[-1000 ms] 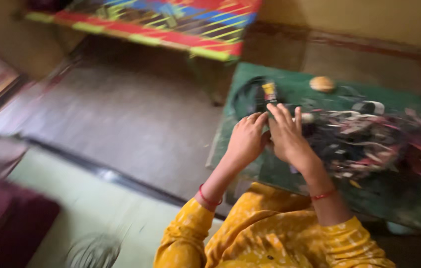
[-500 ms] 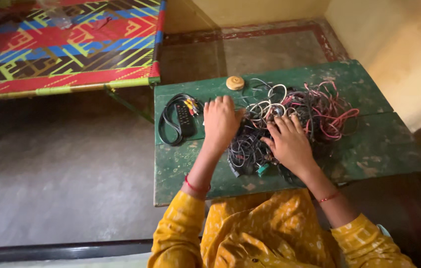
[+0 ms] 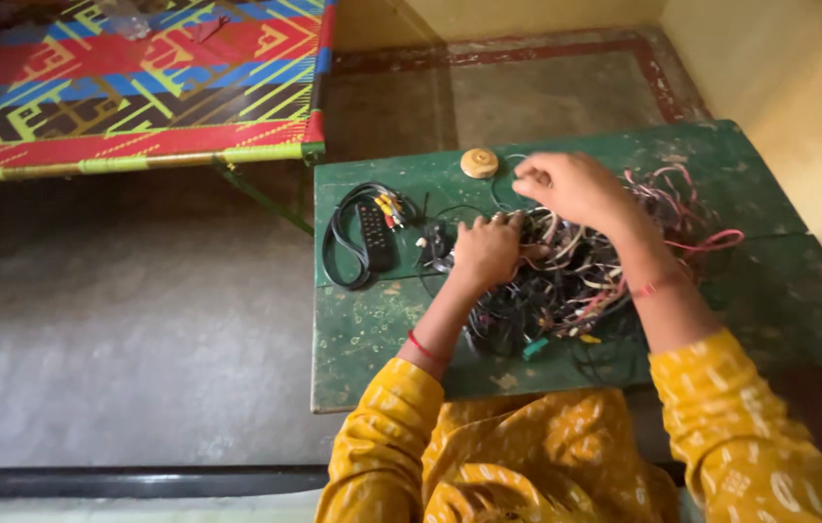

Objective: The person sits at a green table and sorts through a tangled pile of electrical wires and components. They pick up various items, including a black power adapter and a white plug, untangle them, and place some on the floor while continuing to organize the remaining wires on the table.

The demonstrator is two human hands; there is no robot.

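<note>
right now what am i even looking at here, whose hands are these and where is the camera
There is no machine here. The camera is worn on a person's head and looks down, so you see their own arms in yellow patterned sleeves.

They sit at a worn green table. On it lies a big tangle of wires, black, white, pink and red. The left hand rests on the near left side of the tangle. The right hand is raised over its far side and seems to pinch a thin wire.

Left of the tangle lie a black remote inside a coiled black cable, and a small round tan object farther back. A bright woven cot stands beyond, on the floor.
</note>
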